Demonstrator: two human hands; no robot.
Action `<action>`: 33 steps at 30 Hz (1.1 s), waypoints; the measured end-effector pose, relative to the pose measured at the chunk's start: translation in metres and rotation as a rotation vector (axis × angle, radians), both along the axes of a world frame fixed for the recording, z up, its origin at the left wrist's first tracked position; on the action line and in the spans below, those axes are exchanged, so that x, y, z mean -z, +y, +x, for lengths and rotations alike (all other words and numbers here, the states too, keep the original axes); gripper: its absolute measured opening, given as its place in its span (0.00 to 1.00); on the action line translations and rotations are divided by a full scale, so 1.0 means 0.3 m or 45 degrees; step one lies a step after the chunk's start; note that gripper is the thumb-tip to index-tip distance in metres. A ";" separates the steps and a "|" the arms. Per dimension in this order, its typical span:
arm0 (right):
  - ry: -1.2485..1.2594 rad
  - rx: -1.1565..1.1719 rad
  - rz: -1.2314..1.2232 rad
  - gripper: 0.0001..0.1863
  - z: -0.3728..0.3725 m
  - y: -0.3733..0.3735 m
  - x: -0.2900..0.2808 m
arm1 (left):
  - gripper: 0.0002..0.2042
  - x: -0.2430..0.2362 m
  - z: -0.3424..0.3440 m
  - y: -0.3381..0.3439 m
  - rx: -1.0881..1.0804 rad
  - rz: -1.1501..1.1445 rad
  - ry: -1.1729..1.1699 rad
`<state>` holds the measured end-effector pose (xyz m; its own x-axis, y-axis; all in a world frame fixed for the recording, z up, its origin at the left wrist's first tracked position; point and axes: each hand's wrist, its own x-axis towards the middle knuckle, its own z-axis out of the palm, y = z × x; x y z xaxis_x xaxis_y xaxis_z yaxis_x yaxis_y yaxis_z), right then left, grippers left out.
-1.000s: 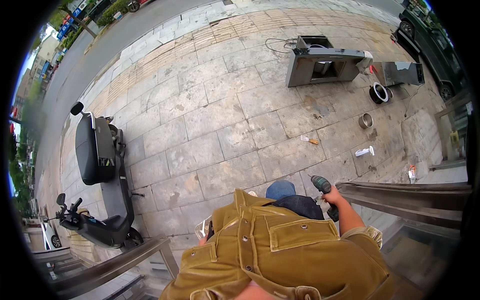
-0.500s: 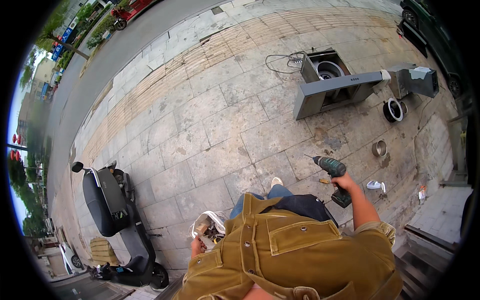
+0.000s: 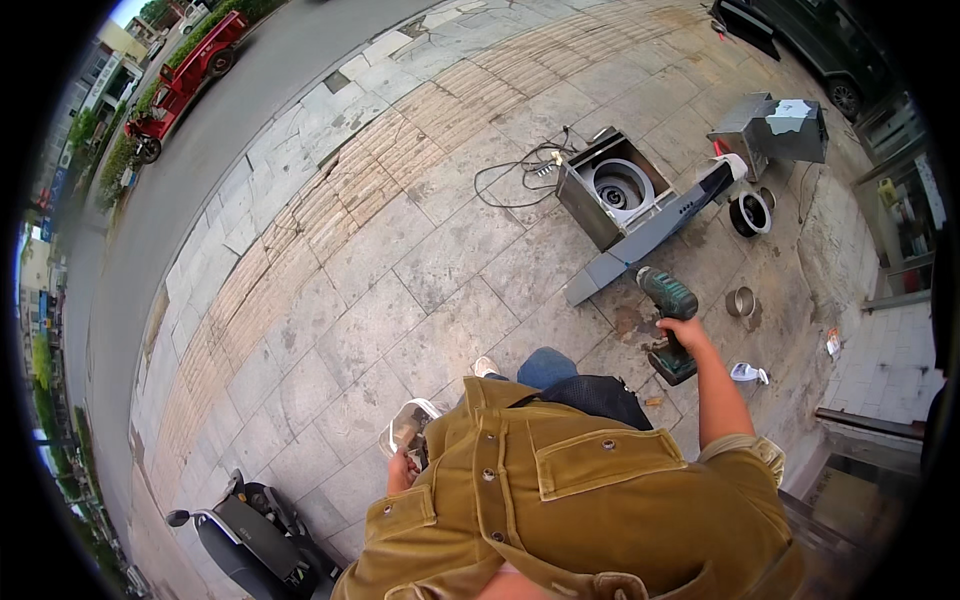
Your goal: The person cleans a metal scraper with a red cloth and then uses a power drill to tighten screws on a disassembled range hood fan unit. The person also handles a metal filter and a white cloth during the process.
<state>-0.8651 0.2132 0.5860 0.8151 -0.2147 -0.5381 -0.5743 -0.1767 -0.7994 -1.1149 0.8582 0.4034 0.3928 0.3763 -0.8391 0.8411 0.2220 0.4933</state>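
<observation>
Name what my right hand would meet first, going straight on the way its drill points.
Probably the grey panel ahead of the drill; depth is unclear, and the right hand may pass above it.

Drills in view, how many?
1. The green-and-black drill is in the right hand. Another could be hidden in the white bucket by the left hand, since the brown jacket partly covers it.
</observation>
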 end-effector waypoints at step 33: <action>-0.024 1.047 -0.070 0.20 2.512 -0.253 0.278 | 0.16 0.123 4.317 -0.283 0.871 0.018 0.172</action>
<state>-0.1114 0.1372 0.5025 0.3949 -0.7726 -0.4972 -0.5236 0.2554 -0.8128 0.1802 0.7734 0.3664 0.4379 0.0928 -0.8942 0.8438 -0.3856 0.3731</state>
